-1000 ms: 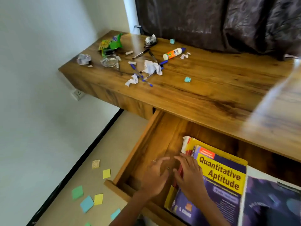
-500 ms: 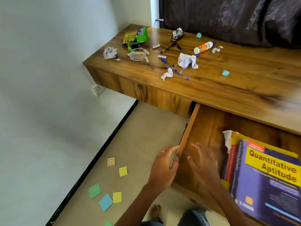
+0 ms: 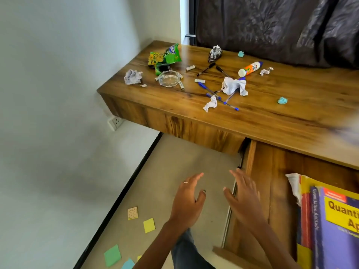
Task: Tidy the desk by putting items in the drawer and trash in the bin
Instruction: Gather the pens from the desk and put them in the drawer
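While the drawer [image 3: 272,191] stands pulled out with books [image 3: 334,226] lying in it, both the left hand [image 3: 189,200] and right hand [image 3: 243,199] hover empty with fingers spread beside its left edge, well below the pens [image 3: 217,94] and crumpled paper [image 3: 233,86] strewn on the desk [image 3: 272,117].

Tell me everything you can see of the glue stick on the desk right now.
The glue stick lies on its side on the wooden desk, near the back edge by the dark curtain. Its body looks like plastic: an orange printed label, a white cap toward the camera and a blue end toward the curtain. It is capped, nothing visibly touches it, and crumpled paper lies beside it.
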Demonstrator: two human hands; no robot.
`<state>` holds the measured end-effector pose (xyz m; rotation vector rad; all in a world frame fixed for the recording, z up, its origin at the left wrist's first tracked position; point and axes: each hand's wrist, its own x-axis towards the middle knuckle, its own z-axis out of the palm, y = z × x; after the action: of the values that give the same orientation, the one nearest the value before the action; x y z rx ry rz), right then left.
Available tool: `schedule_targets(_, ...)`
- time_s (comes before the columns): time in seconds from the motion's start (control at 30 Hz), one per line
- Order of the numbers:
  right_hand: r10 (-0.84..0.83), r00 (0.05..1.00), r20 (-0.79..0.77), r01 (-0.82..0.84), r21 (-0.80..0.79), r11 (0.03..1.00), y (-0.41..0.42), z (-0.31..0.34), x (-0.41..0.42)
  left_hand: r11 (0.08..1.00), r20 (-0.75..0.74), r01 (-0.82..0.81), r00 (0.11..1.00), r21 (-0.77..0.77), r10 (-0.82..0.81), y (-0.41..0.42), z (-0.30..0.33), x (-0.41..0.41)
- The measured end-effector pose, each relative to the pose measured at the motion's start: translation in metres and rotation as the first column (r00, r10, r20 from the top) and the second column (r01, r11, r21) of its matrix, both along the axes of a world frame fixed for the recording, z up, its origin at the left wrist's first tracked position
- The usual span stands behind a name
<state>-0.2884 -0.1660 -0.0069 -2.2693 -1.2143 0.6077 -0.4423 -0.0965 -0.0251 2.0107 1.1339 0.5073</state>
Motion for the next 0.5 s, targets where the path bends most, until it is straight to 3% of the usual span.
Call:
schedule_targets(0.3, -0.178, 0.959, 0.221, 0.22, -0.184, 0.958, 0.09, -0.017, -0.002, 0.965, -0.068, 0.262, 0.963, 0.022, -0.261, 0.146, 0.013, -0.004)
schedule_targets(0.5, -0.164, 0.932, 0.324, 0.258, -0.272, 0.927, 0.112, -0.017, -0.005, 0.939, -0.074, 0.338, 0.94, 0.062, -0.333, 0.215, 0.026, 0.002)
